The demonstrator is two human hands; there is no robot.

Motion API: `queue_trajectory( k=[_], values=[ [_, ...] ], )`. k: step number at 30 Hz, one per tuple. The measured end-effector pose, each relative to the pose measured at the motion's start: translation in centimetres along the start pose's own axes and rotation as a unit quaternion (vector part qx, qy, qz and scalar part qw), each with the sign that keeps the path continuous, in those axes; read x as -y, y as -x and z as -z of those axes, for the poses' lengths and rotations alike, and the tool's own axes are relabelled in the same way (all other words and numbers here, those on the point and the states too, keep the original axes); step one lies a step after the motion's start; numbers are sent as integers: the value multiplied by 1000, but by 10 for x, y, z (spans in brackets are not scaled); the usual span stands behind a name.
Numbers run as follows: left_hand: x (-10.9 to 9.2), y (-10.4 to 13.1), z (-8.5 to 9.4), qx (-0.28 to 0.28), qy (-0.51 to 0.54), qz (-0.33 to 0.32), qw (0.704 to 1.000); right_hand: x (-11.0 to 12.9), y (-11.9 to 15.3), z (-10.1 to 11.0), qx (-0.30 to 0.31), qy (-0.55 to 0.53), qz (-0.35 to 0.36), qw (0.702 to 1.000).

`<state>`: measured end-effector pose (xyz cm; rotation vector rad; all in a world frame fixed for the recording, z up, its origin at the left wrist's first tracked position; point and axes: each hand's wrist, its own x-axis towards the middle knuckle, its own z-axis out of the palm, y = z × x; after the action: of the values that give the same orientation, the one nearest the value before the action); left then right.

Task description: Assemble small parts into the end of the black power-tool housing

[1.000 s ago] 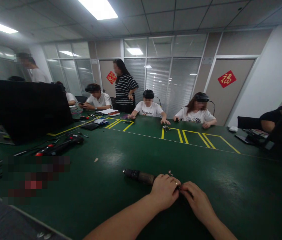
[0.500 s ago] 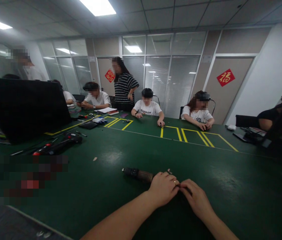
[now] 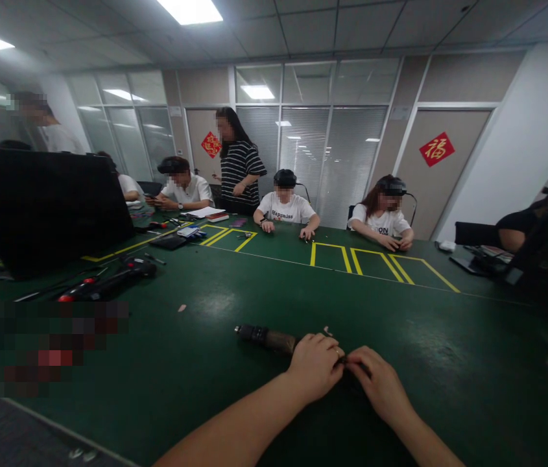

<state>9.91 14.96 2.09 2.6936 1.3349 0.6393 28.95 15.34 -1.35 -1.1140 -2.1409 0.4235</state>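
A dark electric screwdriver [image 3: 276,340] lies on the green table, its black collar and silver tip pointing left. My left hand [image 3: 315,366] is closed over its right part, fingers curled down, hiding that end. Close against those fingertips, my right hand [image 3: 373,376] pinches with thumb and forefinger at something small and dark near the tool's end; what it is I cannot make out. A small pale scrap [image 3: 327,331] lies just beyond my left knuckles.
A black and red power tool [image 3: 108,282] lies at left, near a large black panel [image 3: 45,211]. Another pale scrap [image 3: 182,308] is left of the screwdriver. Yellow tape [image 3: 332,245] marks the far side of the table [image 3: 254,279], where several people sit; one stands behind.
The view has shifted slightly. My hands keep almost the same pose at the screwdriver. Across the table, the seated person in the middle has moved both hands a little.
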Motion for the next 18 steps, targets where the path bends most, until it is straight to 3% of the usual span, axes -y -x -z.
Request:
queue_trajectory(
  k=[18],
  values=[
    [0, 1, 4, 3, 28, 1, 1000, -3, 0, -2, -3, 1, 1, 1000]
  ],
)
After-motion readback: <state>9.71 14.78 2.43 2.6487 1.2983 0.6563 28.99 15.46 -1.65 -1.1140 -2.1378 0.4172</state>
